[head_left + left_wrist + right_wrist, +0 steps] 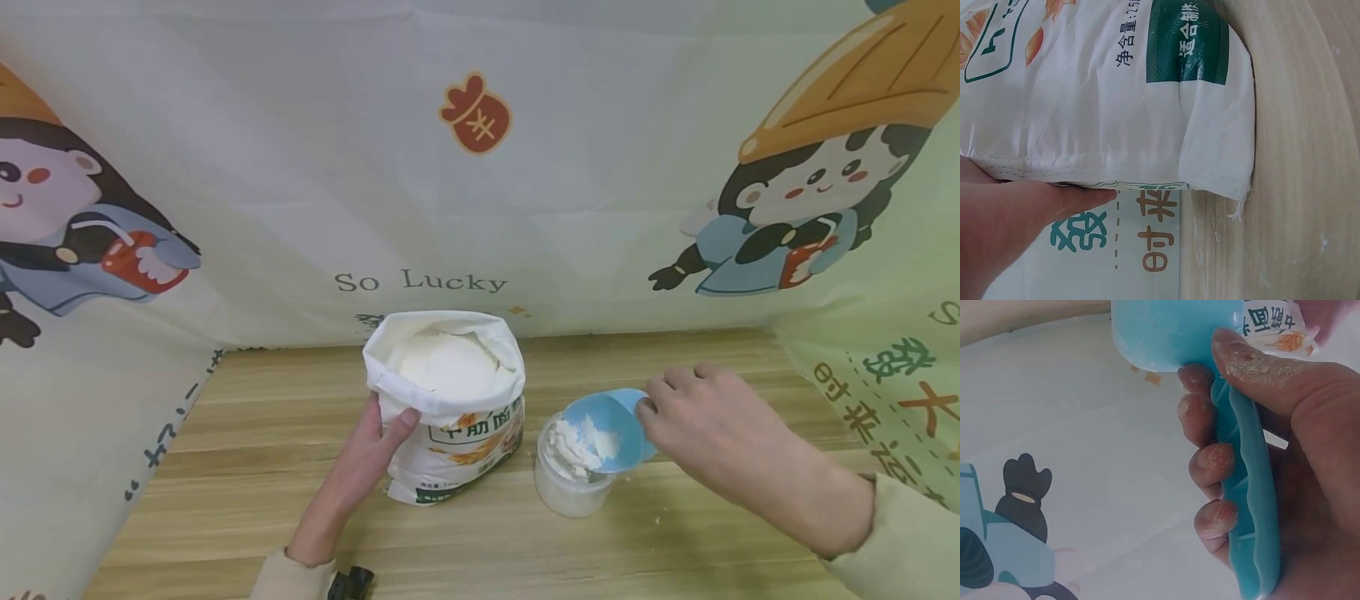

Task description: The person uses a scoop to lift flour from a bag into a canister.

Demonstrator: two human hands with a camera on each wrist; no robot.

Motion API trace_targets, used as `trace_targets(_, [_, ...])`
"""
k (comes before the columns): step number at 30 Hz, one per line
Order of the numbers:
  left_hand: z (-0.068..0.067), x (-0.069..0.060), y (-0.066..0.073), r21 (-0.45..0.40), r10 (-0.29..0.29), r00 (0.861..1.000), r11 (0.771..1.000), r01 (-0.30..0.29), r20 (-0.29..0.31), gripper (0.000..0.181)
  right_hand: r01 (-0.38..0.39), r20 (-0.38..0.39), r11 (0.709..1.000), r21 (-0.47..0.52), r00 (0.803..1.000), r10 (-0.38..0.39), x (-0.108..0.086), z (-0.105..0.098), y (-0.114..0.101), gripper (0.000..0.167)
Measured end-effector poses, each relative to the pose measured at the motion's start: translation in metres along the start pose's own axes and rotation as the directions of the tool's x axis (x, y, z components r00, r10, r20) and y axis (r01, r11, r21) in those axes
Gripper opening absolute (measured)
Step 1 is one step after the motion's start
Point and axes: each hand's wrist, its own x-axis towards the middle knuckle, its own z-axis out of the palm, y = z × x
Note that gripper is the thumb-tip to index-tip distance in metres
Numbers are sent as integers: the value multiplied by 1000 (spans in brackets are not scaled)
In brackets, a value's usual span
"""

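An upright white bag of white powder stands with its rim folded outward. My left hand holds the bag's left side, thumb on the front; the left wrist view shows a finger along the bag's side edge. My right hand grips the handle of a blue scoop, tilted over a clear round container. White powder lies in the container's mouth and in the scoop. In the right wrist view, several powder-dusted fingers curl round the handle.
The wooden table carries a few specks of powder right of the container. A printed cloth hangs behind and along both sides. A small black object shows beside my left sleeve at the front edge.
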Motion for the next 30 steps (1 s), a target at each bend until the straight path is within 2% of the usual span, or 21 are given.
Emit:
trace_targets(5, [-1,0,0,-2,3,1000,1000,-3,4,68,7,-42,1000,-18,999,-8,-1,0,0,37])
trace_targets(12, [-1,-1,1,7,-9,1000,1000,9,0,68,8,-64,1000,-16,998,-9,-6,-1,2,34])
trace_targets(19, [-2,-1,1,6,-17,1000,1000,17,3,67,-14,-80,996,93,997,21,-15,7,7,29])
trace_targets(24, [-2,-1,1,1,-11,1000,1000,11,7,67,-43,-65,985,165,996,54,-25,17,12,32])
trace_targets(30, [-1,0,2,5,-13,1000,1000,13,4,64,-82,-83,966,245,991,105,-36,25,17,30])
